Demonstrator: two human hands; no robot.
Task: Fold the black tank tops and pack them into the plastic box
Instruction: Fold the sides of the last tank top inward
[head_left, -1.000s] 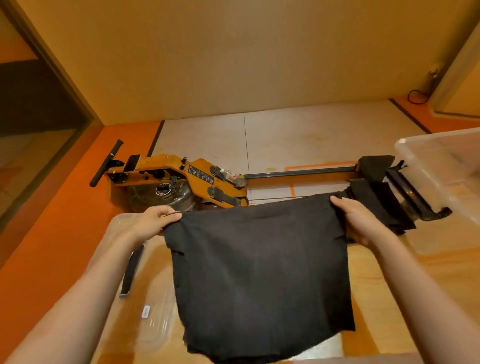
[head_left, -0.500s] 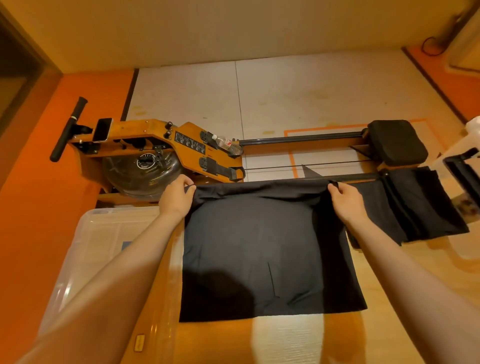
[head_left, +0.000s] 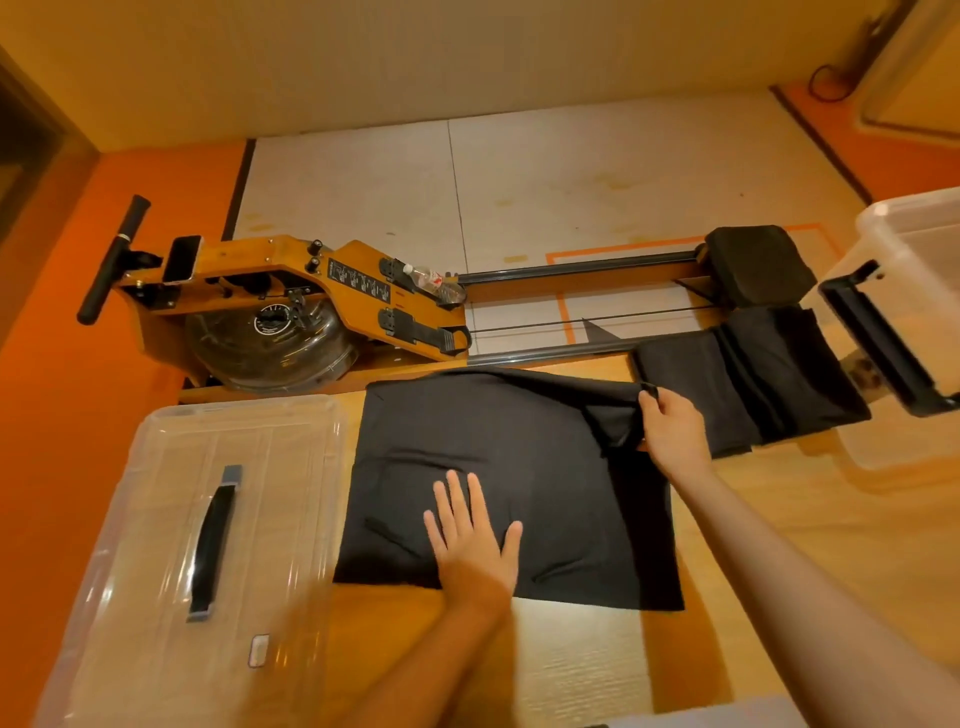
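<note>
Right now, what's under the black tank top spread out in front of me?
The tank top lies on the wooden tabletop, visible past its edges. The left hand presses flat on it; the right hand pinches its far right corner. Anything beneath the cloth is covered.

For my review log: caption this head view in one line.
Black fabric tank top spread on a wooden surface, left hand pressing it flat, right hand pinching its far right edge.

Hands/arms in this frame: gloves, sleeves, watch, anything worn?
Nothing worn that shows. The left hand and right hand are ungloved, with no rings, watch or bands visible. The left forearm, motion-blurred, and right forearm are bare to the frame edge; no sleeve in view.
</note>
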